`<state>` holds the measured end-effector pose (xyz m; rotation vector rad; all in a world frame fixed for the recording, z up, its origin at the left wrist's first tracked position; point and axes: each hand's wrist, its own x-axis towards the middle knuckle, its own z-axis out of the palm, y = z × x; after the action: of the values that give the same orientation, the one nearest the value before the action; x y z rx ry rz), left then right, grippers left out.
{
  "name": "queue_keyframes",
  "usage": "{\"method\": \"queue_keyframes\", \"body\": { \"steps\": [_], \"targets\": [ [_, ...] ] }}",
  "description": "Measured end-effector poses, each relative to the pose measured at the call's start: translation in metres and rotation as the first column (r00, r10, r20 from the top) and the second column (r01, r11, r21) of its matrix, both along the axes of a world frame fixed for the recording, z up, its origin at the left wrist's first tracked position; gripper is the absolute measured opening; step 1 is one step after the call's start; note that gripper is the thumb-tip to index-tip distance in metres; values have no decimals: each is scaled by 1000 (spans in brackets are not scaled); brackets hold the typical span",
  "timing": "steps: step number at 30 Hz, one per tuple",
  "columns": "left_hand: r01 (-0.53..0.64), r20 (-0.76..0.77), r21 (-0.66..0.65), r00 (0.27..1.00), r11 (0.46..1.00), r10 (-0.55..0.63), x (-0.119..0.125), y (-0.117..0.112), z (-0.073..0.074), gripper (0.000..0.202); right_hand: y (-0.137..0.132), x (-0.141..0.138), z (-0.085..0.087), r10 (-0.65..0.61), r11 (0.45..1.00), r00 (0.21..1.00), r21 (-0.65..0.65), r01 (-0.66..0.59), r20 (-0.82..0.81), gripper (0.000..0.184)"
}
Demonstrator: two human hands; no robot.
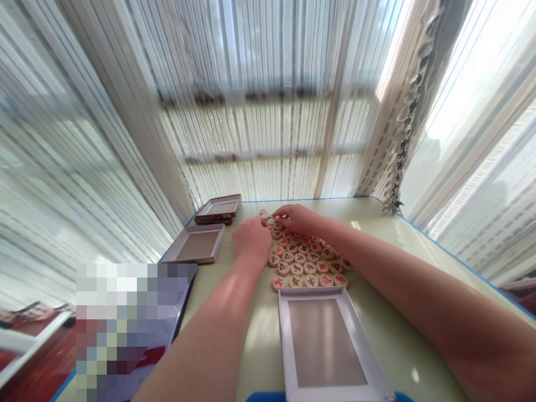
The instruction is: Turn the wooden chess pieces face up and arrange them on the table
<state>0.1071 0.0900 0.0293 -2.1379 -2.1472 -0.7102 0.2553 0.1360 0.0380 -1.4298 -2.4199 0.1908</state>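
Note:
Many round wooden Chinese chess pieces (300, 258), marked with red or black characters, lie flat in close rows on the table. My left hand (252, 237) is curled at the left of the far end of these rows. Its fingers are mostly hidden behind the back of the hand, so what it holds does not show. Reaching in from the right, my right hand (298, 219) has its fingertips closed about a small pale chess piece (277, 218). Two or three more pieces, one a blank-faced chess piece (271, 222), lie between the hands.
An open shallow white box (283, 335) lies in front of the nearest row. At the left are another open box tray (179, 254) and stacked boxes (218, 218). A dark, partly pixelated device (184, 290) rests at the left table edge. Striped curtains (259, 111) hang behind the table.

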Motion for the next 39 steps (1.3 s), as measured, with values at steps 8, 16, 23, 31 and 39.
{"method": "queue_keyframes", "body": {
  "steps": [8, 16, 23, 31, 39],
  "targets": [
    [134, -76, -57, 987, 989, -138, 2, 2, -1, 31, 1, 3, 1, 139, 988, 989, 64, -142, 52, 20],
    [116, -182, -70, 975, 991, -127, 3, -5, 2, 28, -1, -1, -2, 119, 991, 993, 60, -120, 15, 21],
    [158, -184, -55, 969, 986, -166, 1, -4, 6, 32, -5, -2, 0, 204, 975, 976, 68, -210, 82, 33],
    [75, -146, -37, 986, 997, -79, -3, -1, 2, 32, 1, 5, -3, 133, 989, 984, 55, -140, 116, 31],
    [69, -59, 51, 996, 996, -66, -6, 1, 0, 34, 1, 3, -1, 116, 993, 993, -24, -115, 31, 30]
  ]
}}
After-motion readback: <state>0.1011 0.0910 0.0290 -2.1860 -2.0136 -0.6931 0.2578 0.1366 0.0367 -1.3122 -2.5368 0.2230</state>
